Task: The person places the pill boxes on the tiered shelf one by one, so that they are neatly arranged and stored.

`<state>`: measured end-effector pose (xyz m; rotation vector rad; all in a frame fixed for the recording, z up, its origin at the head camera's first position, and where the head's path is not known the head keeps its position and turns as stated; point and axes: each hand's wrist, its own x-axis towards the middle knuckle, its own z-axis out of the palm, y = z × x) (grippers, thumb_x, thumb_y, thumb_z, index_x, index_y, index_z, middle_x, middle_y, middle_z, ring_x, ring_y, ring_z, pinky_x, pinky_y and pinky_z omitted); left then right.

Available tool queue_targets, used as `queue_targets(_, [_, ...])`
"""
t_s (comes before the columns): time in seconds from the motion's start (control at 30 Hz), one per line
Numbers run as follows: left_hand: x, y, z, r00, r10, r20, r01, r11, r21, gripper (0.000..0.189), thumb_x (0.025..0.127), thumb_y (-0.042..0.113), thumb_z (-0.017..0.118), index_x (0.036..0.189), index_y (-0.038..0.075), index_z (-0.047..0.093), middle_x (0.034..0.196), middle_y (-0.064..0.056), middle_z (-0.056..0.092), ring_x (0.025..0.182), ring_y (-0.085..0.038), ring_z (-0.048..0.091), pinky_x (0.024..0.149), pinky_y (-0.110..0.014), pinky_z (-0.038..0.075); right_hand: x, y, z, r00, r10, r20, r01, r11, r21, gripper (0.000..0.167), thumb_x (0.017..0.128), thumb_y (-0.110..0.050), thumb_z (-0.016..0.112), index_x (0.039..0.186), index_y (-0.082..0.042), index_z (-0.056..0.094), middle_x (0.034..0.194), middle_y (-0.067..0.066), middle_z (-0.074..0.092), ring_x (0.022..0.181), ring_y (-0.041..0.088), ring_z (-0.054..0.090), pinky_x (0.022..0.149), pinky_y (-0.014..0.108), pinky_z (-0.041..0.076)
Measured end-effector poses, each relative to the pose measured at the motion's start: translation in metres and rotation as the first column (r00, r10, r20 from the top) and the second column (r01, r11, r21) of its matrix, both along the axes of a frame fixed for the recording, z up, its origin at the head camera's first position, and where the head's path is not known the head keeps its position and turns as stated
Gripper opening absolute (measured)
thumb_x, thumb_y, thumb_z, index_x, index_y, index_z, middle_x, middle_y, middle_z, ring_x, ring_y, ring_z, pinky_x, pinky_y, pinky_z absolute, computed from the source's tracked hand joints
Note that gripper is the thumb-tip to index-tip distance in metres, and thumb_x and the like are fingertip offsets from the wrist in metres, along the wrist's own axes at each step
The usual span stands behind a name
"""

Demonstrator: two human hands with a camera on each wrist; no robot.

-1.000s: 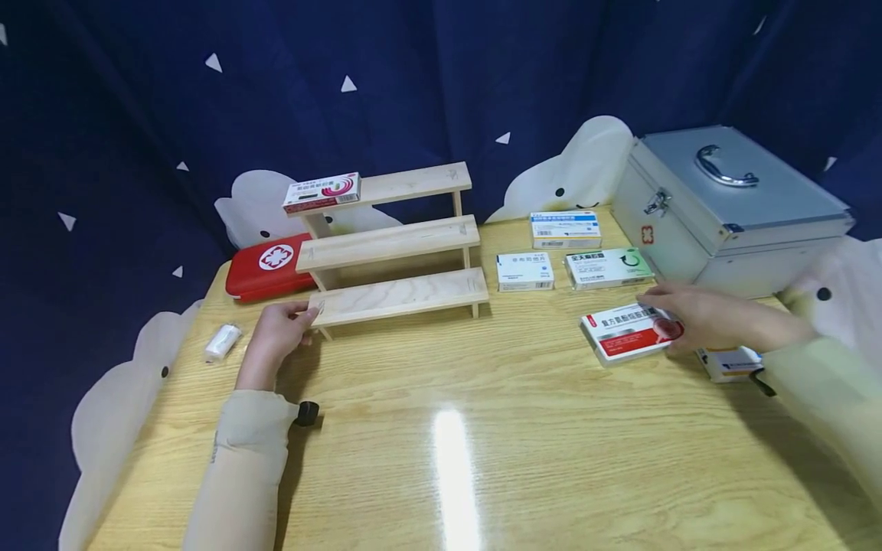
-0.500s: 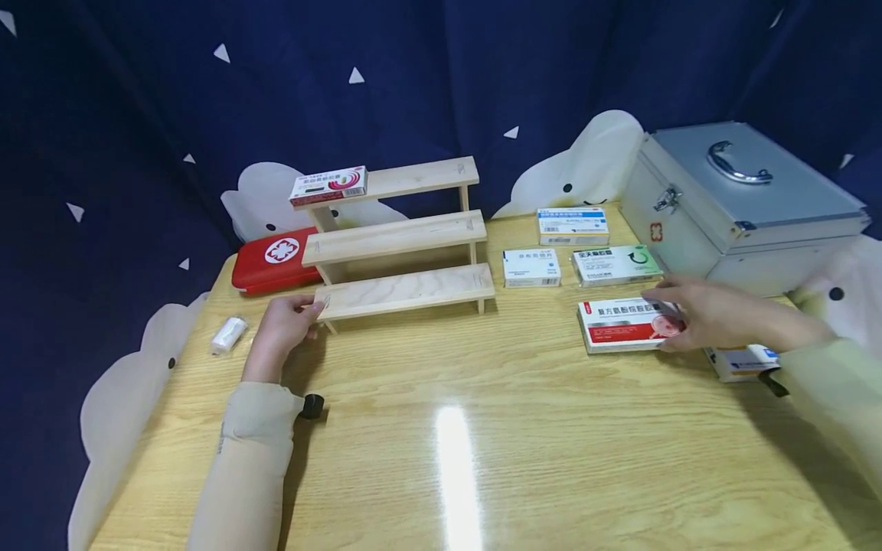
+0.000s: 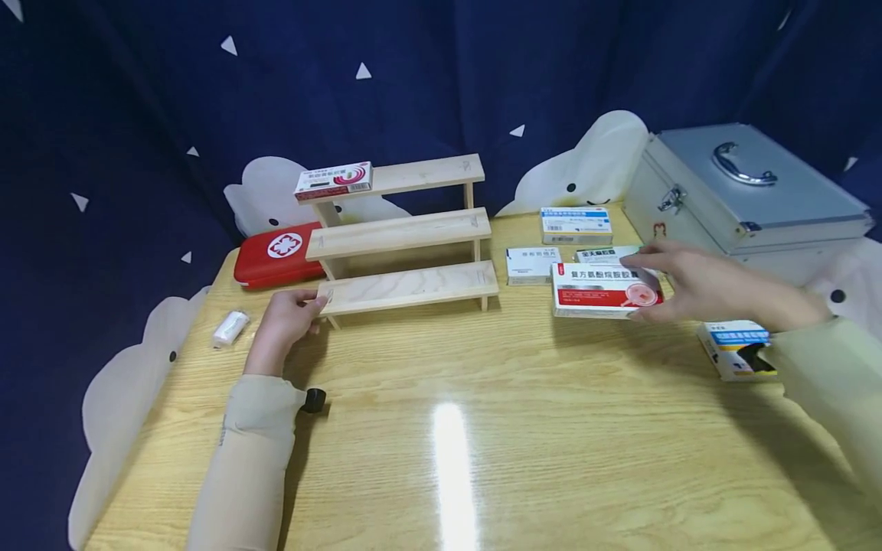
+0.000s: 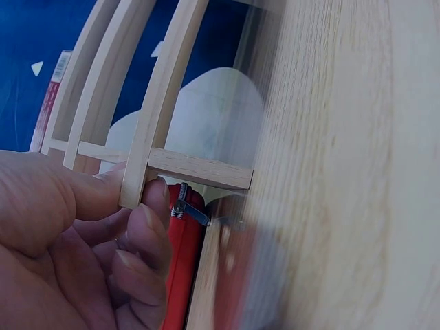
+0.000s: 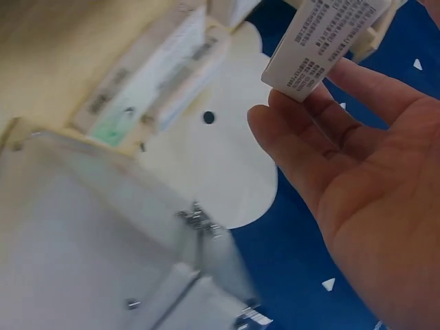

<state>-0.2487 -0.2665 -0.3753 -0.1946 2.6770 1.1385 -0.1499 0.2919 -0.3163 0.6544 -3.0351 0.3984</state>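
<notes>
The right hand pinches the right end of a red and white capsule box between thumb and fingers. The capsule box is up off the table, with a shadow under it. Its big black words say 复方氨酚烷胺胶囊, and there is a pink round picture by the fingers. The right wrist view shows lots of tiny black print on one side, too small to read.

The left hand pinches the left end of the lowest board of a three-step wooden rack.

Just behind the capsule box, and partly hidden by it, lies a green and white box marked 全天麻胶囊. Next to that is a small white box with Chinese words too blurry to be sure of. Behind them is a blue and white box. A box with blue and yellow bands lies near the right sleeve.

On the rack's top board, at the left, sits a box with pink curved stripes. A red first-aid case with a white round badge lies beside the rack. A silver metal case with a handle stands at the right.
</notes>
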Motion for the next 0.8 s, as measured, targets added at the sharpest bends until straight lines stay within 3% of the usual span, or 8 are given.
queue_targets(0.3, [0.000, 0.000, 0.000, 0.999, 0.011, 0.034, -0.011, 1.000, 0.000, 0.050, 0.104, 0.029, 0.052, 0.146, 0.003, 0.047, 0.113, -0.020, 0.059, 0.088, -0.031, 0.058, 0.082, -0.038, 0.038, -0.020, -0.028, 0.032, 0.999, 0.031, 0.011, -0.031, 0.999, -0.013, 0.082, 0.071, -0.039, 0.089, 0.136, -0.001, 0.057, 0.124, 0.016, 0.054, 0.099, 0.028, 0.054, 0.082, 0.046, 0.045])
queue_targets(0.5, [0.000, -0.001, 0.001, 1.000, 0.006, 0.023, -0.006, 1.000, 0.002, 0.050, 0.104, 0.030, 0.053, 0.145, 0.001, 0.048, 0.111, -0.021, 0.059, 0.085, -0.030, 0.059, 0.081, -0.038, 0.038, -0.040, -0.050, 0.055, 0.997, 0.074, -0.017, -0.074, 0.997, 0.005, 0.082, 0.072, -0.041, 0.088, 0.137, -0.001, 0.057, 0.127, 0.015, 0.053, 0.100, 0.028, 0.055, 0.082, 0.045, 0.045])
queue_targets(0.8, [0.000, 0.000, -0.001, 1.000, 0.003, 0.007, -0.003, 1.000, -0.006, 0.049, 0.103, 0.028, 0.054, 0.144, 0.000, 0.049, 0.105, -0.021, 0.060, 0.081, -0.030, 0.059, 0.078, -0.037, 0.040, -0.072, -0.086, 0.086, 0.998, 0.057, -0.002, -0.057, 0.997, 0.046, 0.083, 0.078, -0.047, 0.081, 0.142, -0.004, 0.052, 0.132, 0.014, 0.051, 0.103, 0.030, 0.052, 0.084, 0.045, 0.044])
